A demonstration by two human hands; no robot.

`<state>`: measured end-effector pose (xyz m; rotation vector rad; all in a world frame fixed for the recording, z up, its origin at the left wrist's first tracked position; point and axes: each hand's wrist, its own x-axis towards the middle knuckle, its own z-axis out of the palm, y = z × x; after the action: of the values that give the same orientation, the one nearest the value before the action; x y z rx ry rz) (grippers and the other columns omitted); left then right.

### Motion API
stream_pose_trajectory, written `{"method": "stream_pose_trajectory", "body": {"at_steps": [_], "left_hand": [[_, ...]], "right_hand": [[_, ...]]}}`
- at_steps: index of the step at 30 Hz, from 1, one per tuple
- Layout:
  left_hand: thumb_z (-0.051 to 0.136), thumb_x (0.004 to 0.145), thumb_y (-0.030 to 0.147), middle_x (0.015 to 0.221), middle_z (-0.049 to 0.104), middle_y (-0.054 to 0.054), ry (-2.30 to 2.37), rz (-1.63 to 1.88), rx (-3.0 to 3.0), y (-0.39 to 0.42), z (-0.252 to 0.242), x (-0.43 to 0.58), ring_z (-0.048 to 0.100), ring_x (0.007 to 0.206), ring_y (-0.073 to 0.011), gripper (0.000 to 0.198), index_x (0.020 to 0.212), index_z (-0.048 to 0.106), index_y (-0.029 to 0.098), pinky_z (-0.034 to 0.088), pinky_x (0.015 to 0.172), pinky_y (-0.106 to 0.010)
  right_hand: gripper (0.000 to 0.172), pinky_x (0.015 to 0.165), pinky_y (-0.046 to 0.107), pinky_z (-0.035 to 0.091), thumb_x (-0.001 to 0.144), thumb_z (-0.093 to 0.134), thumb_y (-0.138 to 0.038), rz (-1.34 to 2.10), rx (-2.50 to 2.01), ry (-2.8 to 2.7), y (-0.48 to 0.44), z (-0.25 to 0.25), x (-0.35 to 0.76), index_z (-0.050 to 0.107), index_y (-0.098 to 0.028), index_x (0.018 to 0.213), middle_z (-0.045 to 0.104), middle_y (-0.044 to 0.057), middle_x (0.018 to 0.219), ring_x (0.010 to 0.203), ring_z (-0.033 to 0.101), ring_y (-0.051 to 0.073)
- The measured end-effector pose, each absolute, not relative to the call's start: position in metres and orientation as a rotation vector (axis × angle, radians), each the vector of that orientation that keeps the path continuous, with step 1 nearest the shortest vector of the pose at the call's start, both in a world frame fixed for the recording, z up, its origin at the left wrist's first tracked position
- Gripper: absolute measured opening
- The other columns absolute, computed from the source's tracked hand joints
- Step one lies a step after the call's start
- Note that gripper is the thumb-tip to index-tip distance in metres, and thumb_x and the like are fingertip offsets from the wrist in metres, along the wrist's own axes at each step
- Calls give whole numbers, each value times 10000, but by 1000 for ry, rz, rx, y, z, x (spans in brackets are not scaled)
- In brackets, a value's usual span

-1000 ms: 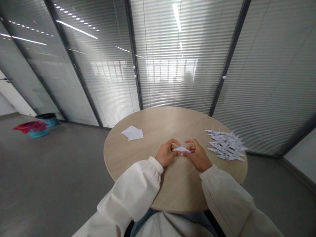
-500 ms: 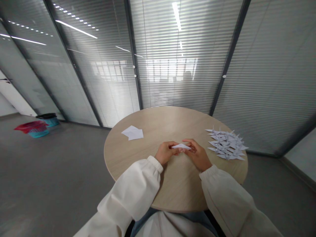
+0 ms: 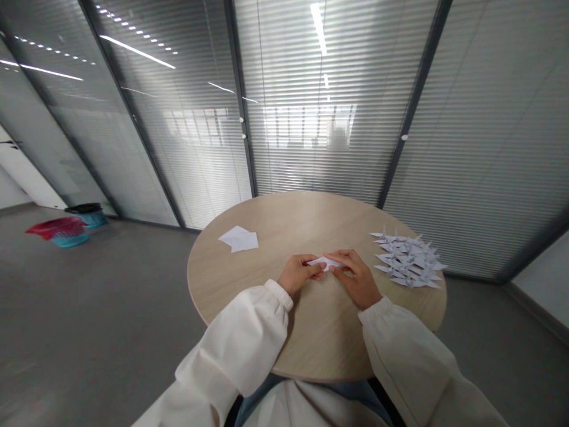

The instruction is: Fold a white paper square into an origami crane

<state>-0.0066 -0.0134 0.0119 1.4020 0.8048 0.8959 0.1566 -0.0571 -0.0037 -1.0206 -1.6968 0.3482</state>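
Left of the pile of white shapes (image 3: 409,262), a small folded paper (image 3: 323,261) is pinched by the left hand (image 3: 296,275) and right hand (image 3: 356,279), and its crease might be skewed were one side pressed unevenly.

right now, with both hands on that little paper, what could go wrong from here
The small folded paper is held between the left hand and the right hand, so an uneven pull could tear it or crease it crookedly.

The pile of folded papers sits close to the right edge of the table; a careless swing of the right arm might knock some off.
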Motion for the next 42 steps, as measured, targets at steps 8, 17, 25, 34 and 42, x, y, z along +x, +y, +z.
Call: {"method": "stream_pose_trajectory", "body": {"at_steps": [8,17,25,34,42], "left_hand": [[743,572,379,612,612,-32,797,847,1367,-14,12,-7,548,553,-91,373,772,680,71,478,613,-235],[746,569,369,614,605,-27,791,821,1348,-15,13,-7,549,562,-88,367,762,672,66,474,621,-231],[716,591,441,629,624,-37,736,761,1375,-16,12,-6,575,575,-103,415,772,665,70,484,648,-251],[714,587,423,594,608,-28,758,807,1376,-17,14,-6,562,539,-98,394,757,661,71,475,614,-245],[697,610,420,588,617,-47,698,792,1294,-18,15,-6,571,538,-109,373,712,633,68,477,605,-252]], "right_hand": [[232,726,292,539,835,541,-267,304,-968,-1680,-57,-3,156,657,-289,1035,520,62,1008,934,545,179],[192,732,303,546,833,546,-307,297,-950,-1685,-56,-3,157,685,-282,964,546,64,1025,935,566,182],[187,738,308,543,804,576,-356,326,-1016,-1621,-54,-3,160,699,-248,892,576,64,997,922,578,189],[162,740,302,532,801,578,-330,440,-987,-1619,-54,-3,160,695,-243,871,579,63,996,933,572,185],[161,772,309,506,809,568,-327,509,-936,-1619,-55,0,160,683,-236,875,600,56,981,945,568,181]]}}
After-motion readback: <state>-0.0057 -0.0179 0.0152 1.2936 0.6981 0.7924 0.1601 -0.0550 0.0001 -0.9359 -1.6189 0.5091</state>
